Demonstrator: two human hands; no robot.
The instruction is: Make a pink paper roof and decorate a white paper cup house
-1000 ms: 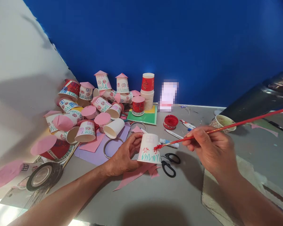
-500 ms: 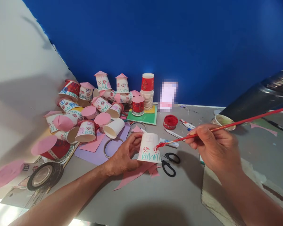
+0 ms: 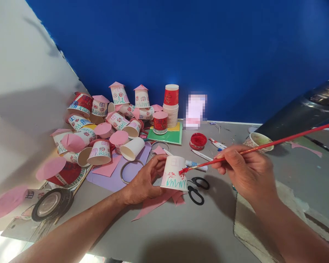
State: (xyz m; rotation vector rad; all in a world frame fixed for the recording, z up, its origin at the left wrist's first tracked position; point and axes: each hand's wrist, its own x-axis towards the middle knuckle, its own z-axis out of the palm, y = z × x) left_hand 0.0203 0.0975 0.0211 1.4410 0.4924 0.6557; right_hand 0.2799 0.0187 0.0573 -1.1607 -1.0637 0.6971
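My left hand [image 3: 145, 180] grips a white paper cup [image 3: 173, 173], held upside down with its wide rim at the bottom. Green zigzag grass, red dabs and a faint window decorate its side. Between the fingers and thumb of my right hand [image 3: 244, 171] is a red-handled paintbrush [image 3: 259, 147], slanting down to the left. Its red, paint-loaded tip is at the cup's side, over the red dabs. Behind the cup stands a small open pot of red paint [image 3: 198, 141]. Black-handled scissors [image 3: 196, 195] lie just right of the cup, their blades hidden.
Several decorated cups with pink paper roofs [image 3: 98, 151] are heaped at the left. A cup stack [image 3: 171, 106] stands by the blue wall. Markers [image 3: 201, 155], tape rolls [image 3: 50, 204] and pink scraps [image 3: 156, 204] lie about. A dark flask [image 3: 293, 113] leans in at the right.
The brush tip has shifted slightly left and down on the cup, and my right hand has moved a little left with it. The cup sits slightly lower, still in my left hand.
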